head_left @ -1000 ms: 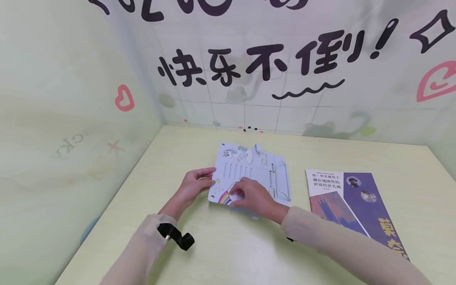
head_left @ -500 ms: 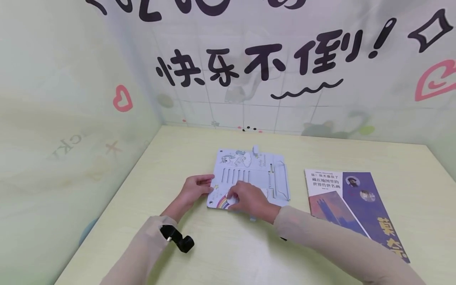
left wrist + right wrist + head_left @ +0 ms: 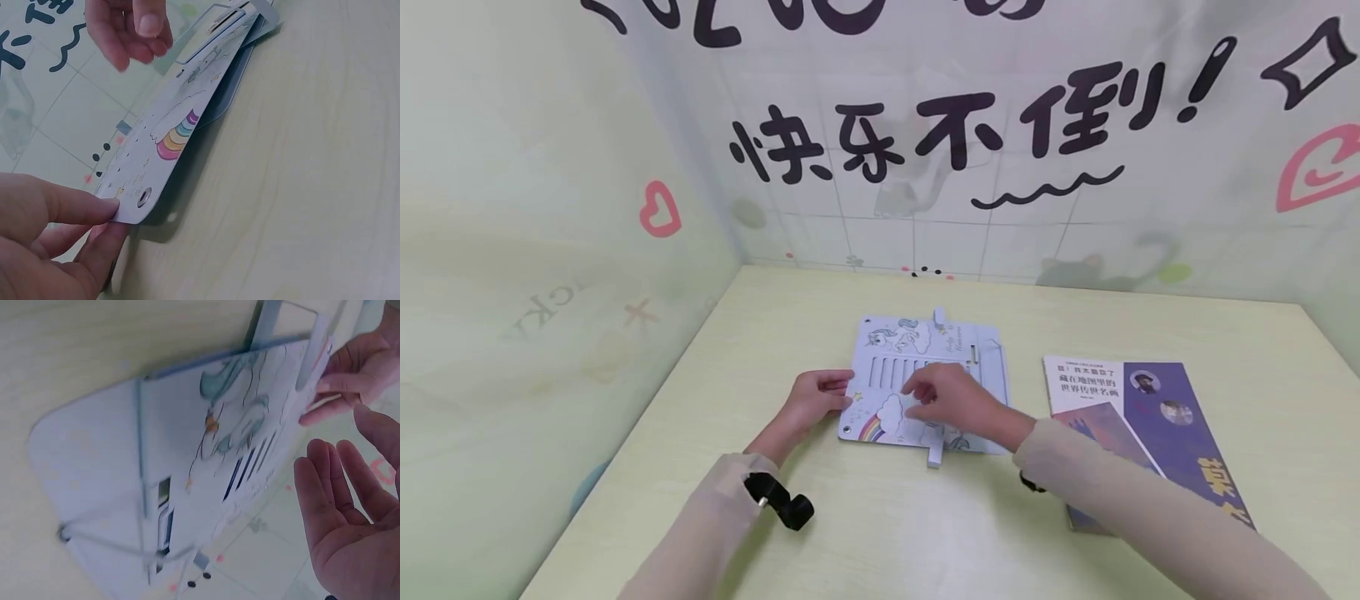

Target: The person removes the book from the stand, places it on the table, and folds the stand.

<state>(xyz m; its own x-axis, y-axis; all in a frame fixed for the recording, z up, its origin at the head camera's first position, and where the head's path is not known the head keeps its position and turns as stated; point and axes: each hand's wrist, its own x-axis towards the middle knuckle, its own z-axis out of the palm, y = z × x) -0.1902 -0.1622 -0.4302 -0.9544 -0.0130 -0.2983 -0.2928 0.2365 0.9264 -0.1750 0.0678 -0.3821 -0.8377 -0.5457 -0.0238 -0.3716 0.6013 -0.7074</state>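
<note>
A white book stand (image 3: pixel 872 402) printed with unicorns, clouds and a rainbow lies on the table in the head view, slots across its middle. My left hand (image 3: pixel 808 400) pinches its left edge, thumb on top and fingers below; the left wrist view shows that thumb (image 3: pixel 81 206) beside a metal eyelet. Light-coloured clips stick out at the stand's far edge and near edge (image 3: pixel 935 454). Above the panel hovers my right hand (image 3: pixel 955 398), fingers loosely bent and holding nothing. In the right wrist view, a wire support (image 3: pixel 112 544) crosses the stand's plain end flap.
To the right of the stand a purple and white book (image 3: pixel 1157 433) lies on the pale wood table (image 3: pixel 850 533), partly covered by my right sleeve. Printed curtains or walls (image 3: pixel 820 233) rise behind and at the left.
My right hand has lifted off the rainbow and cloud area and moved right. The stand has come slightly nearer and its near clip shows more. My left hand keeps its pinch.
</note>
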